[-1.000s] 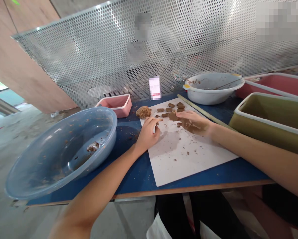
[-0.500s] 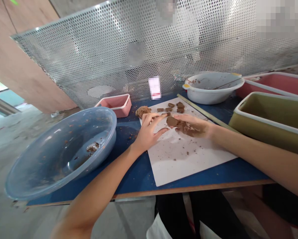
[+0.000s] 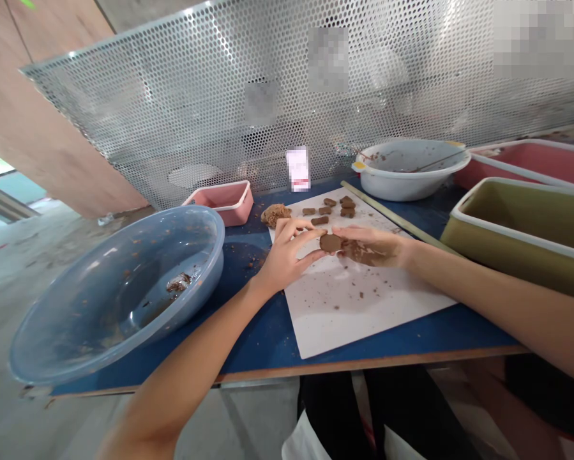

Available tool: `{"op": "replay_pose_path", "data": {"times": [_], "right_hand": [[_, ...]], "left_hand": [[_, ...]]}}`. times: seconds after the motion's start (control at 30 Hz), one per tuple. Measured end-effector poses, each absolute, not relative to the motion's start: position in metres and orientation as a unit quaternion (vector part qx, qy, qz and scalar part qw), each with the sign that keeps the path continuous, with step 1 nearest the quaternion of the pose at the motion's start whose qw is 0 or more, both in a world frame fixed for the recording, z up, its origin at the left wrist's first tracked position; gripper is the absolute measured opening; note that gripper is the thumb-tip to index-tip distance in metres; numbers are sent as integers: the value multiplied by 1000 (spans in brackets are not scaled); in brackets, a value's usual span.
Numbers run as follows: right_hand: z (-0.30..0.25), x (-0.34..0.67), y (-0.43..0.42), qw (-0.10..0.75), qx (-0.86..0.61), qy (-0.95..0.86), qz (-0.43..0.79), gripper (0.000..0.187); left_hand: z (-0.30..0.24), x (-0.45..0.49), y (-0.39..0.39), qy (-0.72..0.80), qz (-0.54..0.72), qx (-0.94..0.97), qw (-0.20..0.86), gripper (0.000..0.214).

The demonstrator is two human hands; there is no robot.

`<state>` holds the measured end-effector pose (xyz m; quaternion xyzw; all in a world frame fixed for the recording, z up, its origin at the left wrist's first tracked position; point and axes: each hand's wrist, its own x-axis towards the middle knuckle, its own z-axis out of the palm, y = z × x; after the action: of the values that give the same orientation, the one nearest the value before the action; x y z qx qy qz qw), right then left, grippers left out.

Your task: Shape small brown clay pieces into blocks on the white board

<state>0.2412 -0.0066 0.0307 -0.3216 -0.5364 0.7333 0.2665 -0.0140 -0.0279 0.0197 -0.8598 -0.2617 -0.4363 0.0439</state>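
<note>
A flattened brown piece of clay [image 3: 331,243] is held between my two hands, just over a white board [image 3: 315,332]. My left hand [image 3: 291,248] grips its left side, thumb below and fingers above. On the other side, my right hand [image 3: 370,246], smeared with clay, has its fingers closed around the piece. Several small clay pieces [image 3: 325,211] lie behind the hands on the board, one of them a short roll [image 3: 320,220]. A rough lump of clay [image 3: 276,215] sits by the board's back left corner.
A big blue basin [image 3: 124,287] stands at the left, with a small pink tub [image 3: 229,204] behind it. On the right are a white basin [image 3: 406,185], a green tub [image 3: 521,236] and a red tub [image 3: 545,163]. A pale stick [image 3: 392,214] crosses the board's right edge. Perforated metal mesh [image 3: 195,115] rises behind.
My left thumb and fingers have come in onto the clay piece, which now faces me more squarely and sits slightly lower. The short roll behind is more visible.
</note>
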Motion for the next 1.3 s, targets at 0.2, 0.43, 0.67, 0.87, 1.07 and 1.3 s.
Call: {"op": "replay_pose_path", "data": {"times": [0.2,0.43,0.67,0.87,1.07,1.3], "right_hand": [[32,240,-8,254,-340,-576,698,62],[32,244,-4,196,-375,-645,636,82],[36,250,2,289,-414,-759,410,68],[33,248,-1,334,-382,-804,309,48],[30,246,-1,333,-377,-812,297,47],[22,247,8,311,-362,-842,252,51]], "left_hand": [[20,-10,-32,-277,-440,-853,45,30],[15,-6,-29,-316,-461,-828,-41,23],[11,-8,-22,-381,-479,-769,-184,24],[8,-8,-19,-386,-460,-779,-181,25],[0,-11,-12,-386,-434,-802,-138,30],[-6,-16,-4,-370,-377,-843,-98,40]]}}
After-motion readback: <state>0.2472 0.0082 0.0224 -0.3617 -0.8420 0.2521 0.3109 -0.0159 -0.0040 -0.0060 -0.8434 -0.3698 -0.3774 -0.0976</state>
